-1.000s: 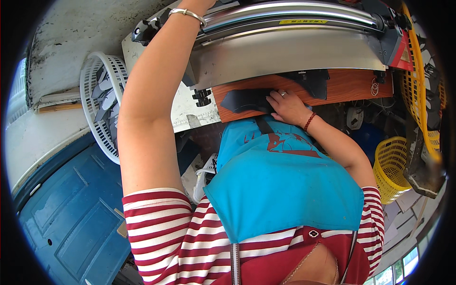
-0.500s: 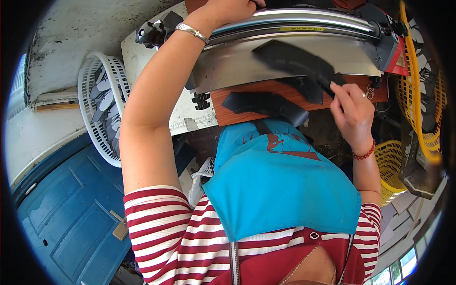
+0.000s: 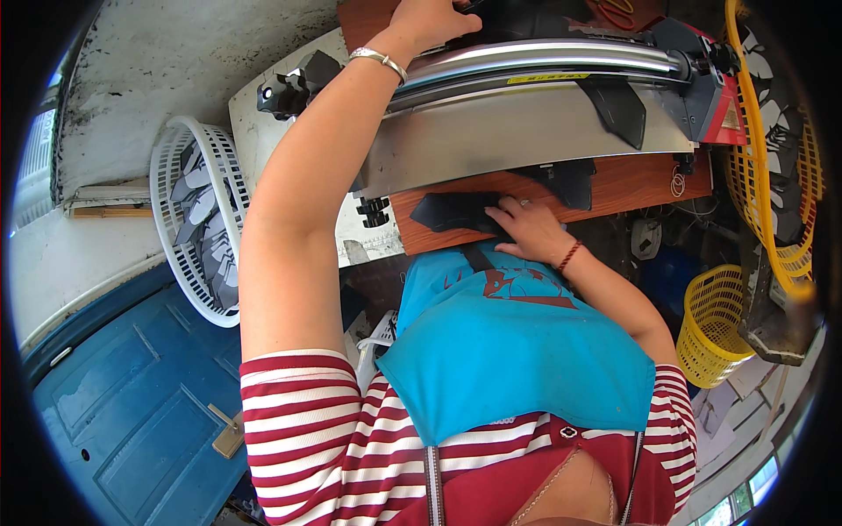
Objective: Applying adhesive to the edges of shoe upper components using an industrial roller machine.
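1. The grey metal press arm [image 3: 526, 123] is spanning the wooden bench [image 3: 631, 180]; keeping fingers clear of its underside seems wise.
2. The left hand [image 3: 434, 17] is reaching over the machine's top; whether its grip is closed, I cannot tell.
3. The right hand [image 3: 531, 230] is lying flat, grip spread wide, pressing the dark flat cut piece [image 3: 456, 210] on the bench's near edge; holding it square looks best.

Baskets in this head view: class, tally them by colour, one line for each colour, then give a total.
White baskets: 1, the white basket of dark cut pieces on the left.
Yellow baskets: 2, the small yellow basket at lower right and the large yellow basket of dark pieces above it.
Total: 3
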### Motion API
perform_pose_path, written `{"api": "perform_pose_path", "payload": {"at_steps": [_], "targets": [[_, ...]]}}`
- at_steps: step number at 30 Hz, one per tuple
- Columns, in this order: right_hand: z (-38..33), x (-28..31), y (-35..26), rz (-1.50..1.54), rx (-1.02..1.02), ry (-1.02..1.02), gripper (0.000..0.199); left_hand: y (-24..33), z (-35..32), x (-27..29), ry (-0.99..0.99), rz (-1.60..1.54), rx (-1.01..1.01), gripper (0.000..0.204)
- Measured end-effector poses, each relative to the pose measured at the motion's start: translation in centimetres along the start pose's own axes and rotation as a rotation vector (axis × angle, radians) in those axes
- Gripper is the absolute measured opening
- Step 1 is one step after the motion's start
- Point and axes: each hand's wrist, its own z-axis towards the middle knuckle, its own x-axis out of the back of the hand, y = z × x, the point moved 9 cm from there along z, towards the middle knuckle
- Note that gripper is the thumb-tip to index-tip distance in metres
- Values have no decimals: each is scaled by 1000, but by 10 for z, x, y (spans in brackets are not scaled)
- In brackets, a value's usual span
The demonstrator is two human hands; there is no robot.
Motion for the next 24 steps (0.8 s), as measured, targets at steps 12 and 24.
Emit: {"api": "perform_pose_path", "payload": {"at_steps": [12,24], "targets": [[-9,27,9,82,-16,40,39,-4,-13,66,176,-443,291,59],[32,202,13,-410,-128,532,40,2,-15,-27,-227,230,-258,43]]}}
